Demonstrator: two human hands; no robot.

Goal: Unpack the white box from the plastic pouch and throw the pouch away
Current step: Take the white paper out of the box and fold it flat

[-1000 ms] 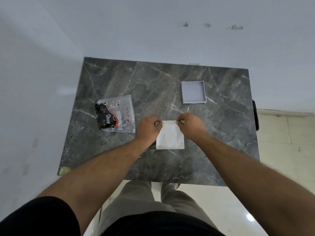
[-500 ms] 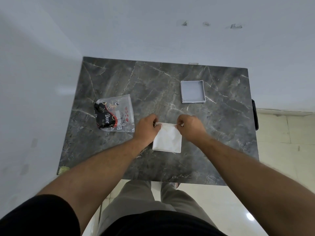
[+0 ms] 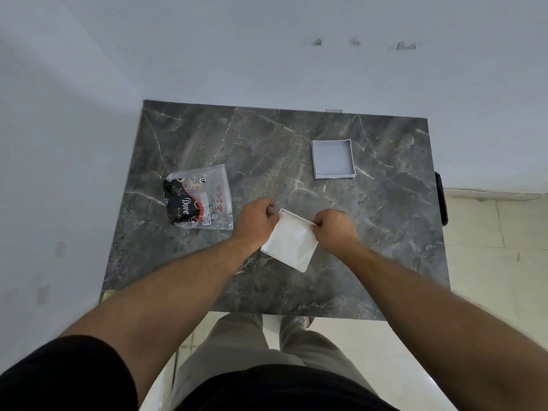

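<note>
Fingers of the left hand (image 3: 258, 221) pinch the far-left corner of the plastic pouch (image 3: 289, 240); fingers of the right hand (image 3: 333, 229) pinch its far-right corner, both sets clamped on the top edge.

Plastic pouch: flat, square, thin film, whitish where the white box (image 3: 293, 247) shows through; rounded near corner, slight crease by the right hand. It is turned at an angle and sits low over the near middle of the worktop (image 3: 267, 149); whether its near corner touches the surface cannot be told. White box: inside the pouch, smooth and flat, edges only partly readable through the film.

Worktop: rectangular slab, dark grey marble pattern with pale veins, dull sheen.

Nearby items:
- Clear packet (image 3: 199, 201), glossy and crinkled, black and red printed contents marked "Dove", lying flat just left of the left hand.
- Shallow grey tray (image 3: 333, 158), square, low raised rim, matte, well apart at the far right.

Both forearms cross the near edge and cover part of the surface. Far-left and near-right areas of the slab are bare. Pale walls meet the far and left edges; tiled floor (image 3: 489, 262) lies to the right.
</note>
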